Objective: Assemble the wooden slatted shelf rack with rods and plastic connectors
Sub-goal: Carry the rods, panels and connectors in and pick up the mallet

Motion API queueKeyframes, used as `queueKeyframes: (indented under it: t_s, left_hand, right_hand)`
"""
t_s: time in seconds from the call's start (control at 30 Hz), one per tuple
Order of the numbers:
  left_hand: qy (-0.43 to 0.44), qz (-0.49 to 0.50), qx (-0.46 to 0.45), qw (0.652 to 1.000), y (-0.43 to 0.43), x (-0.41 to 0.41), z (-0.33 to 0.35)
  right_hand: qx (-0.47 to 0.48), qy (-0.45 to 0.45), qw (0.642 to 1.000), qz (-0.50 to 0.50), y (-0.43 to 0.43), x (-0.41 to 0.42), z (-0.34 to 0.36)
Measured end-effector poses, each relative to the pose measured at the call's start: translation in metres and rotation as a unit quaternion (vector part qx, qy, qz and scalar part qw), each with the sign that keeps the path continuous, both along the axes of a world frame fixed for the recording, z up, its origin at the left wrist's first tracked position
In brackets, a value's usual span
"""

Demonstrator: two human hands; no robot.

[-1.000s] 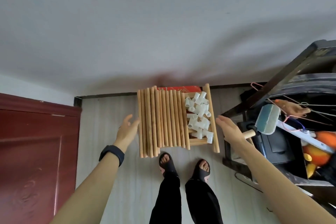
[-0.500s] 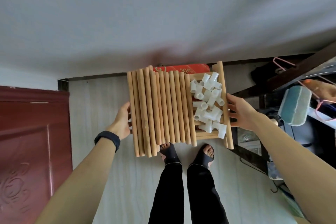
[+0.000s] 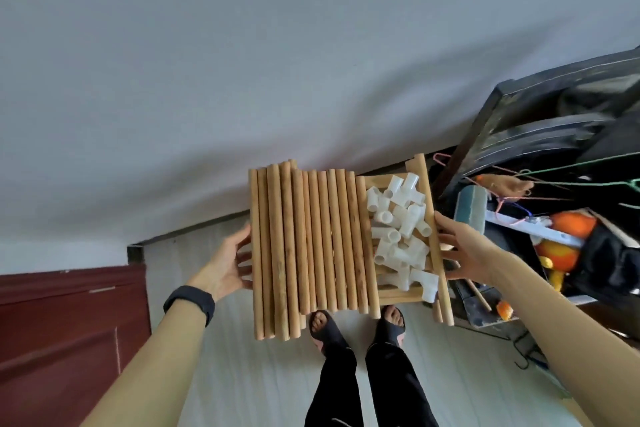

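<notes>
Slatted shelf panel (image 3: 398, 295) — loaded with wooden rods (image 3: 311, 243) and white plastic connectors (image 3: 398, 232). Left hand (image 3: 227, 265), right hand (image 3: 465, 253) — gripping its opposite sides.

Wall (image 3: 311, 45): plain grey-white, far.
Floor (image 3: 242, 374): pale planks, dark skirting (image 3: 194, 231) at far edge.
Left: dark red panelled door (image 3: 69, 322).
Right: black cluttered shelf unit (image 3: 519, 107).

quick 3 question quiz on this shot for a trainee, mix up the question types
1. True or false: the white connectors lie nearer the right hand than the left hand.
2. The wooden rods lie: A) side by side on the slatted panel B) scattered on the floor C) upright in a bin.
3. How many hands hold the slatted panel?
Key: 1 true; 2 A; 3 two.
</notes>
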State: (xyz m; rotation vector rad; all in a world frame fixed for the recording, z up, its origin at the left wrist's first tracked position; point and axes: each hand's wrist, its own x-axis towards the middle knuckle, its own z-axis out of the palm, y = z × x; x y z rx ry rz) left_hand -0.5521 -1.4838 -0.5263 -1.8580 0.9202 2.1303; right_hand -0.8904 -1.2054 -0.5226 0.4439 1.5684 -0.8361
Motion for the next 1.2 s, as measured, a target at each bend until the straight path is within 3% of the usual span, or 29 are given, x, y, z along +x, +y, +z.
queueKeyframes:
  t_s: [0.2, 0.43, 0.63, 0.9, 1.2]
  left_hand:
    - [0.064, -0.136, -0.007, 0.989, 0.021, -0.096, 0.126]
    - [0.095, -0.353, -0.048, 0.929, 0.120, -0.234, 0.227]
    - [0.098, -0.473, -0.105, 0.869, 0.294, -0.352, 0.263]
    - [0.113, -0.583, -0.085, 0.800, 0.549, -0.466, 0.272]
    - [0.143, -0.713, -0.088, 0.681, 0.793, -0.554, 0.294]
  right_hand:
    - [-0.038, 0.048, 0.993, -0.104, 0.102, -0.004, 0.112]
    - [-0.072, 0.103, 0.963, -0.240, 0.272, -0.008, 0.197]
    - [-0.067, 0.149, 0.923, -0.348, 0.449, -0.011, 0.231]
    - [-0.044, 0.212, 0.871, -0.441, 0.679, 0.007, 0.270]
    - [0.001, 0.250, 0.790, -0.560, 0.854, 0.044, 0.290]
